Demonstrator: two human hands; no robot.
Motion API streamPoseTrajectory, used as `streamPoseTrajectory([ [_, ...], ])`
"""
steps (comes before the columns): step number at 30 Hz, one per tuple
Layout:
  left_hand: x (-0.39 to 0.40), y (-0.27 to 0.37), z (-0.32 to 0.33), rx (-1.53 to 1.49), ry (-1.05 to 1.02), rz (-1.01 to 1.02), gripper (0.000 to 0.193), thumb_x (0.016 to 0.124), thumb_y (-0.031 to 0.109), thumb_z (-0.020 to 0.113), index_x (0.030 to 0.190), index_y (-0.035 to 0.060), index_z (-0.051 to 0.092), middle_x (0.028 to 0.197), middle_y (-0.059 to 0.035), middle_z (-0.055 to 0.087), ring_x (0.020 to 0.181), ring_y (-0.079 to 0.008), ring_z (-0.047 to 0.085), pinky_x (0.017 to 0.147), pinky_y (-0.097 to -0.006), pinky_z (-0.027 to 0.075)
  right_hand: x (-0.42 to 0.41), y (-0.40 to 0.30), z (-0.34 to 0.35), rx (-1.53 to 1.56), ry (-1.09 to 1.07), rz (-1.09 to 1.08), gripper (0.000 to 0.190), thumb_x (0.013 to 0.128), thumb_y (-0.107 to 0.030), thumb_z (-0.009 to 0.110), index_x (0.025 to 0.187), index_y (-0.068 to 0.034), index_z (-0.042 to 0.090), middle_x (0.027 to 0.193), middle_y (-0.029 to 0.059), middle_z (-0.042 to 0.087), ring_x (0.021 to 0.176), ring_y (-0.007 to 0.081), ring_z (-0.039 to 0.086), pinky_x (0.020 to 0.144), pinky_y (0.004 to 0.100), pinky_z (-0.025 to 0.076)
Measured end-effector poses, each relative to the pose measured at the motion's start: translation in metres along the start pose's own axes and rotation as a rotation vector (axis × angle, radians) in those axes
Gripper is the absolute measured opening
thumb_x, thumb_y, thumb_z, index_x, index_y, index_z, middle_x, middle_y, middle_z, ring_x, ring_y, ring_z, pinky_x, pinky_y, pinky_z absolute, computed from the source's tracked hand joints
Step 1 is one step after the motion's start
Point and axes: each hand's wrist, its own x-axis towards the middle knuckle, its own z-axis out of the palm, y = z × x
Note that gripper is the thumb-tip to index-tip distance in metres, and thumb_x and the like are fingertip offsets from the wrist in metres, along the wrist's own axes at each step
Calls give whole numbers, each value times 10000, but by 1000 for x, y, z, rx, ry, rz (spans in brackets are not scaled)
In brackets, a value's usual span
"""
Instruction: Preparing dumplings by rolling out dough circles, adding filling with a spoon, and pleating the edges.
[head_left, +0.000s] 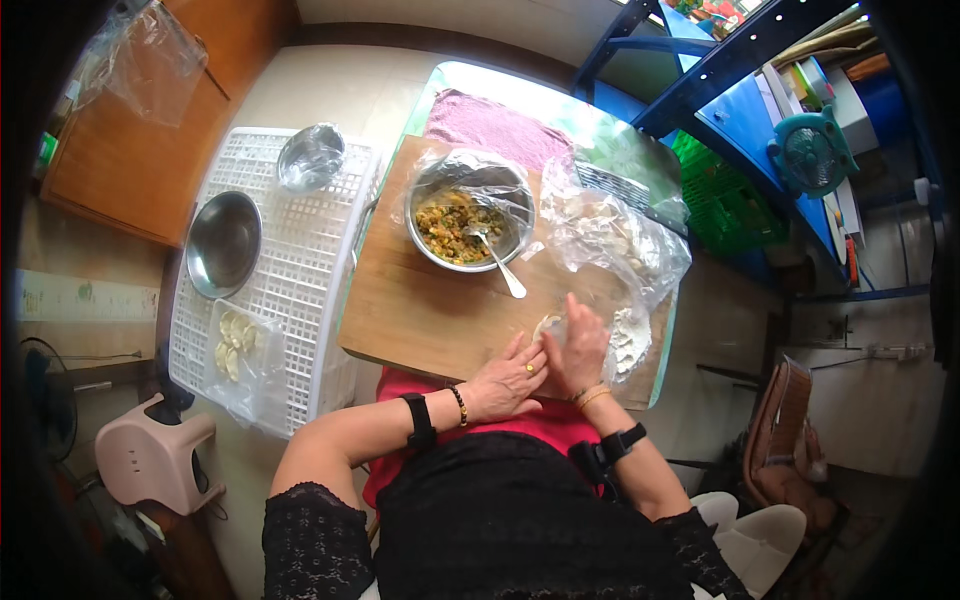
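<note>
A small, pale piece of dough lies on the wooden board, partly covered by my hands. My right hand bends over it from the right, and its palm and most of its grip are hidden. From the left, my left hand reaches in with its fingertips against the right hand, close to the dough's edge. Whether either hand pinches the dough cannot be seen. White flour is heaped just right of my right hand. Farther back stands a steel bowl of chopped filling, a metal spoon leaning in it.
Clear plastic film covers pale lumps at the board's back right. A pink towel lies behind the bowl. On the left, a white plastic crate carries two metal bowls and a tray of dumplings.
</note>
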Motion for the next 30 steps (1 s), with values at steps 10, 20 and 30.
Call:
streamPoseTrajectory([
  [10,-5,-5,-5,-46,31,-51,701,864,494,562,1317,-29,452,1385,-237,405,1369,-349,321,1147,-544,147,6,6,-8,114,38,28,774,812,-338,699,1444,-66,344,1132,148,536,1022,315,522,875,445,383],
  [20,8,-15,-13,-82,59,-224,705,852,472,586,1329,-28,446,1381,-215,406,1382,-353,292,1148,-537,153,29,36,-3,187,24,324,795,817,-349,700,1457,-84,310,1113,183,535,986,361,543,887,475,399],
  [30,21,0,6,-12,34,13,683,857,493,567,1284,-35,493,1396,-229,407,1375,-361,312,1144,-540,172,-16,5,-11,76,-7,80,688,846,-223,645,1447,-67,349,1233,194,514,1126,344,503,935,469,364],
])
